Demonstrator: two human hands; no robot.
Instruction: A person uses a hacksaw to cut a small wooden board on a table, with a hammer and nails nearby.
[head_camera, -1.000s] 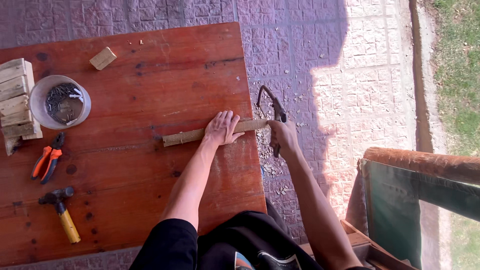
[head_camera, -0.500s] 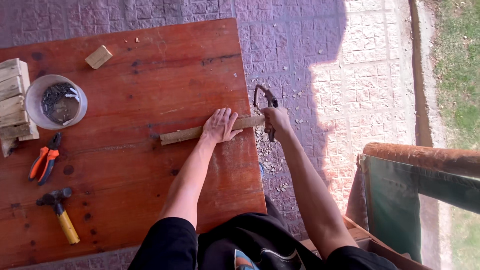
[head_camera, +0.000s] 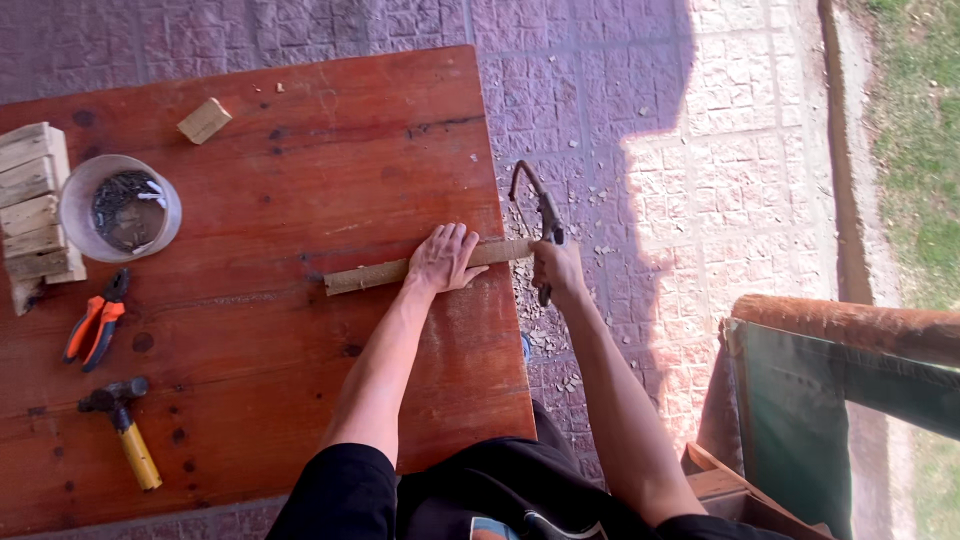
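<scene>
— What is on the left of the desk (head_camera: 300, 420)?
— Wood blocks (head_camera: 35, 210), a tub of nails (head_camera: 120, 208), pliers (head_camera: 97, 320) and a hammer (head_camera: 125, 430).
— And in the middle?
— The left hand (head_camera: 447, 258) lies flat, fingers spread, pressing a wood stick (head_camera: 372, 275) that pokes past the desk edge.
— And right?
— The right hand (head_camera: 558, 270) has its fingers wrapped around a saw (head_camera: 540, 205) at the stick's end.

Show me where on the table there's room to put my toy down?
The table is bare between the wooden strip and the near edge, right of the hammer. Also bare: the far middle, past the small block. The left edge is crowded: stacked wood, tub, pliers.
</scene>
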